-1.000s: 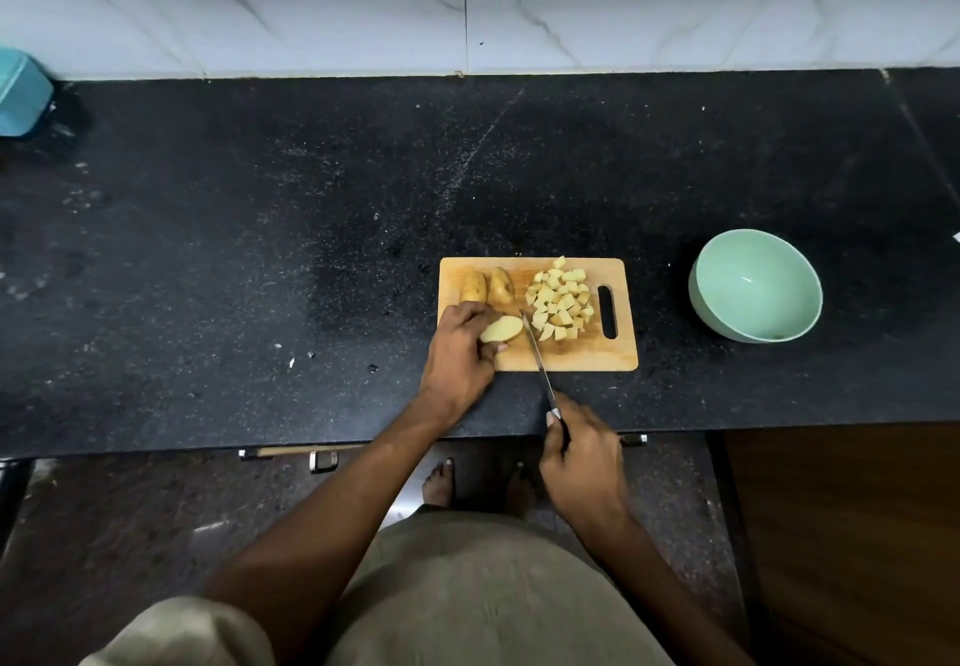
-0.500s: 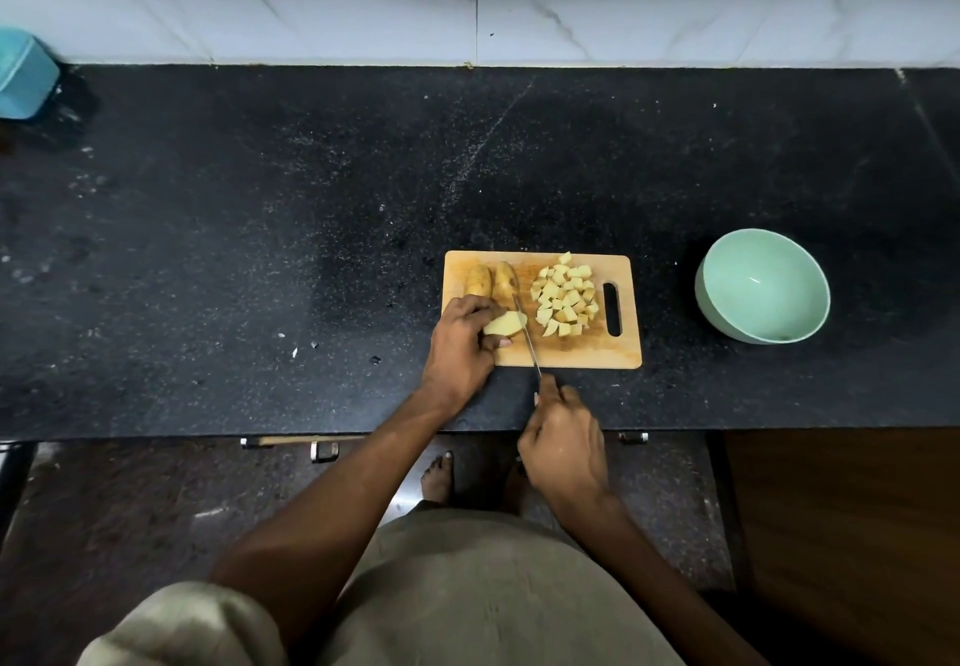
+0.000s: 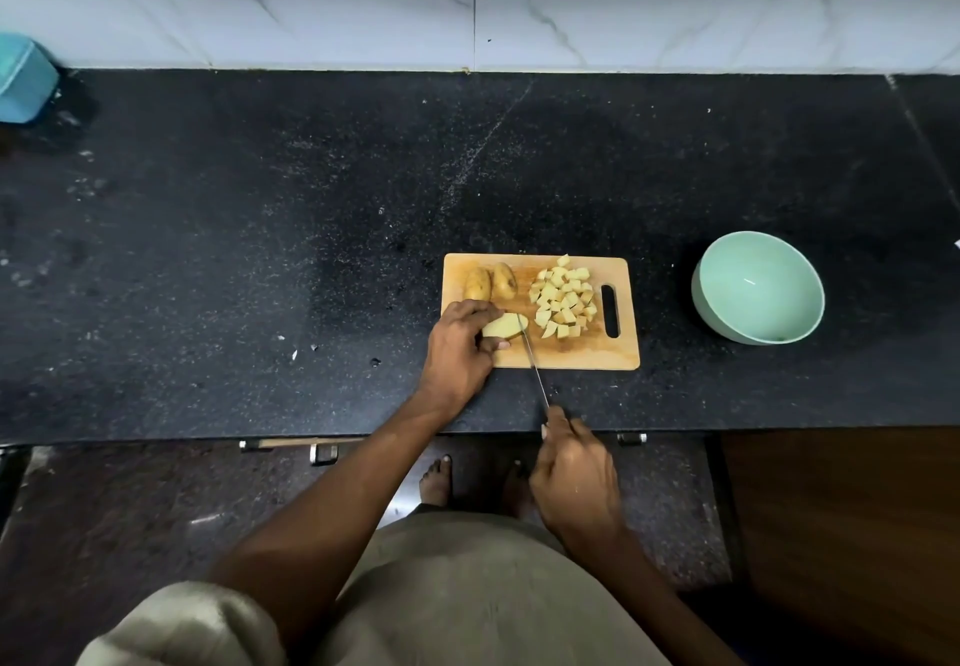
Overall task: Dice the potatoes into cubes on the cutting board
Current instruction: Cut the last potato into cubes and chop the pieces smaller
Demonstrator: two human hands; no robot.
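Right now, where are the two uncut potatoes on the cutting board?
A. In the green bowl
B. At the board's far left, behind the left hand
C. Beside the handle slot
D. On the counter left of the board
B: the two uncut potatoes lie side by side at the cutting board's far-left corner, just beyond the left hand.

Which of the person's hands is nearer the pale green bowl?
Right. The right hand grips the knife below and left of the pale green bowl; the left hand holds a potato piece farther left.

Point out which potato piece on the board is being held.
The potato half under the left hand, beside the knife; the two unpeeled pieces behind lie untouched.
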